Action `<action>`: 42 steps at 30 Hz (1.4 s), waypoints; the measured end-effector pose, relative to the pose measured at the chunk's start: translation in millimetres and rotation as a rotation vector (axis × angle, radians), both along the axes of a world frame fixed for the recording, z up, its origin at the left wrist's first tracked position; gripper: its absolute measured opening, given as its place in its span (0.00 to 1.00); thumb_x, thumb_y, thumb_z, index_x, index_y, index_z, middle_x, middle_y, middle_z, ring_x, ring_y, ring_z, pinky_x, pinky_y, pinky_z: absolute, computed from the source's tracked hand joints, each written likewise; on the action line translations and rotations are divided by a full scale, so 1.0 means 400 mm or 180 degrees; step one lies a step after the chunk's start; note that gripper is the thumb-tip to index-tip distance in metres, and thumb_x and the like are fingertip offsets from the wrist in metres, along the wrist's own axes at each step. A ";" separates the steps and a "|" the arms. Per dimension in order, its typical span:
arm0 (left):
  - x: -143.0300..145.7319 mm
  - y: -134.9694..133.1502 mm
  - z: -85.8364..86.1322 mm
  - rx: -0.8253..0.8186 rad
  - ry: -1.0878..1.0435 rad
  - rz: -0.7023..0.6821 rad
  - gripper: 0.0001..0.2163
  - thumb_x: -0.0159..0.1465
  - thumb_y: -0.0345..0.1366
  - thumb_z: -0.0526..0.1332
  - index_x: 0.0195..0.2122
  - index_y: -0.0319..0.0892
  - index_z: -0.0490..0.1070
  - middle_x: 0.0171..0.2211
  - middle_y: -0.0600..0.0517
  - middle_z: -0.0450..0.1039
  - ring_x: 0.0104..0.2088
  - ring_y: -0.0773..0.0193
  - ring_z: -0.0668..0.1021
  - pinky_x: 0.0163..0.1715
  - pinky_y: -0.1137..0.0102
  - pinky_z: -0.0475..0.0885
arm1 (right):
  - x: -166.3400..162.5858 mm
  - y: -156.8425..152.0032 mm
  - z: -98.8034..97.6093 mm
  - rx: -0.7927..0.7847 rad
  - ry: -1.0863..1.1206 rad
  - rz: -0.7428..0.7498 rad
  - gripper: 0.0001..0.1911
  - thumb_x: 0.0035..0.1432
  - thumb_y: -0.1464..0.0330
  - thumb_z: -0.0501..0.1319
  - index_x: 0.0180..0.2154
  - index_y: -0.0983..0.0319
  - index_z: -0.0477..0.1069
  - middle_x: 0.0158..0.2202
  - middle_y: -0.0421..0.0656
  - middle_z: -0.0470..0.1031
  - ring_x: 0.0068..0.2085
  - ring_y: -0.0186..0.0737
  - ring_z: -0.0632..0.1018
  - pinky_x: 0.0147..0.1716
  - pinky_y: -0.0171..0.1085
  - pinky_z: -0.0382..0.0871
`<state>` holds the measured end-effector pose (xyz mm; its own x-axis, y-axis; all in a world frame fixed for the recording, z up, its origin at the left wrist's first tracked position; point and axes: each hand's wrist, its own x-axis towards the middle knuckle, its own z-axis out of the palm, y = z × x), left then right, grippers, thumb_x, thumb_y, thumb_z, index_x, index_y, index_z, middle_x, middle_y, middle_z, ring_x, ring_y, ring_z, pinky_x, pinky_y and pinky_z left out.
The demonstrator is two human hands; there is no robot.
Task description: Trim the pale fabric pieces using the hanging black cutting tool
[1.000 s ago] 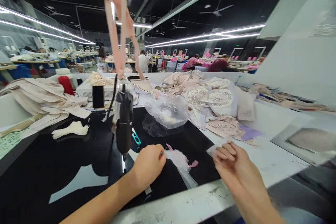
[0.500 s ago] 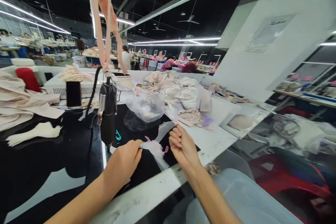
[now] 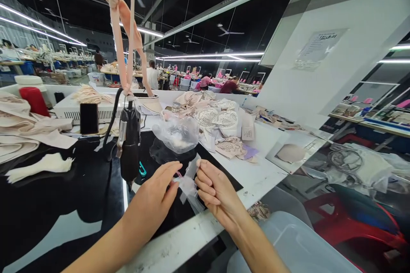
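Note:
My left hand point(image 3: 153, 198) and my right hand point(image 3: 214, 190) meet over the black mat point(image 3: 64, 196) near the table's front edge. Between them they pinch a small clear plastic bag point(image 3: 188, 187) with a bit of pink inside. Fingers of both hands are curled onto the bag. A black hanging tool point(image 3: 130, 145) dangles from peach fabric straps point(image 3: 120, 30) just left of my left hand, with a teal clip point(image 3: 142, 169) on the mat behind it.
A crumpled clear bag point(image 3: 176, 132) and a pile of lace fabric pieces point(image 3: 218, 121) lie behind the hands. Beige cloth point(image 3: 28, 130) heaps at left. A clear plastic bin point(image 3: 297, 243) and red stool point(image 3: 352, 217) stand below right. Other workers sit far back.
The view swung right and both hands rose together; my right hand came in from the right and took hold of the small bag, which is now lifted off the mat.

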<state>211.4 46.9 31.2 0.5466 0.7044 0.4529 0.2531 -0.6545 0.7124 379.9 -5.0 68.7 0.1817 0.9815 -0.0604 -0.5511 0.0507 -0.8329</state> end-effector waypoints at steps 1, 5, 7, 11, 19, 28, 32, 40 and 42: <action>-0.002 -0.003 0.010 -0.0166 -0.0099 0.0007 0.19 0.70 0.35 0.52 0.62 0.49 0.65 0.60 0.49 0.70 0.44 0.59 0.79 0.42 0.67 0.75 | -0.008 -0.008 0.004 -0.0030 -0.0042 0.0089 0.18 0.49 0.63 0.75 0.32 0.62 0.67 0.19 0.28 0.57 0.17 0.20 0.48 0.10 0.18 0.47; -0.015 -0.018 0.056 -0.0813 -0.0171 0.0039 0.20 0.65 0.38 0.59 0.59 0.50 0.69 0.47 0.52 0.78 0.33 0.63 0.77 0.33 0.70 0.73 | -0.043 -0.034 0.014 -0.0153 -0.0327 0.0510 0.17 0.54 0.60 0.73 0.33 0.61 0.67 0.19 0.28 0.57 0.18 0.21 0.47 0.11 0.18 0.45; -0.026 -0.024 0.072 -0.0954 -0.0181 0.0053 0.17 0.63 0.37 0.61 0.54 0.50 0.74 0.43 0.53 0.80 0.30 0.65 0.76 0.31 0.72 0.70 | -0.061 -0.043 0.015 -0.0219 -0.0578 0.0711 0.18 0.56 0.57 0.70 0.33 0.61 0.67 0.19 0.28 0.56 0.17 0.21 0.46 0.11 0.19 0.43; -0.062 -0.033 0.084 -0.1160 -0.0299 0.0100 0.06 0.62 0.37 0.62 0.37 0.45 0.78 0.31 0.54 0.78 0.29 0.65 0.73 0.29 0.73 0.66 | -0.093 -0.049 0.007 -0.0268 -0.0933 0.0916 0.18 0.58 0.54 0.67 0.34 0.60 0.66 0.18 0.27 0.55 0.17 0.21 0.45 0.12 0.20 0.40; -0.171 -0.048 0.083 -0.1863 -0.0809 0.0161 0.07 0.58 0.40 0.65 0.30 0.41 0.75 0.23 0.57 0.67 0.24 0.69 0.66 0.24 0.74 0.61 | -0.160 -0.017 -0.015 -0.0191 -0.1392 0.0915 0.22 0.54 0.48 0.68 0.39 0.59 0.72 0.20 0.30 0.58 0.19 0.24 0.51 0.14 0.24 0.43; -0.295 -0.063 0.079 -0.2056 -0.1252 0.0343 0.12 0.59 0.45 0.67 0.32 0.41 0.75 0.21 0.57 0.68 0.18 0.74 0.60 0.16 0.78 0.55 | -0.277 0.020 -0.072 0.0502 -0.1881 0.1537 0.29 0.46 0.45 0.70 0.41 0.58 0.79 0.31 0.40 0.71 0.29 0.36 0.66 0.30 0.34 0.62; -0.345 -0.061 0.070 -0.2150 -0.1430 0.0604 0.13 0.58 0.47 0.69 0.31 0.41 0.75 0.20 0.58 0.65 0.16 0.76 0.56 0.13 0.79 0.49 | -0.310 0.033 -0.075 0.0192 -0.2140 0.1850 0.18 0.51 0.52 0.70 0.30 0.61 0.79 0.25 0.38 0.69 0.28 0.34 0.64 0.29 0.33 0.58; -0.432 -0.061 0.046 -0.2449 -0.1576 0.1185 0.17 0.54 0.51 0.71 0.30 0.42 0.74 0.17 0.61 0.59 0.16 0.74 0.59 0.13 0.79 0.55 | -0.339 0.053 -0.075 -0.0062 -0.2517 0.1634 0.14 0.54 0.55 0.68 0.29 0.59 0.80 0.25 0.39 0.71 0.30 0.36 0.66 0.30 0.33 0.59; -0.447 -0.061 0.038 -0.2505 -0.1653 0.1204 0.18 0.54 0.51 0.72 0.29 0.41 0.73 0.17 0.61 0.59 0.16 0.75 0.59 0.13 0.80 0.55 | -0.344 0.062 -0.083 -0.0035 -0.2565 0.1643 0.17 0.55 0.52 0.67 0.29 0.59 0.80 0.26 0.40 0.71 0.29 0.35 0.65 0.28 0.32 0.58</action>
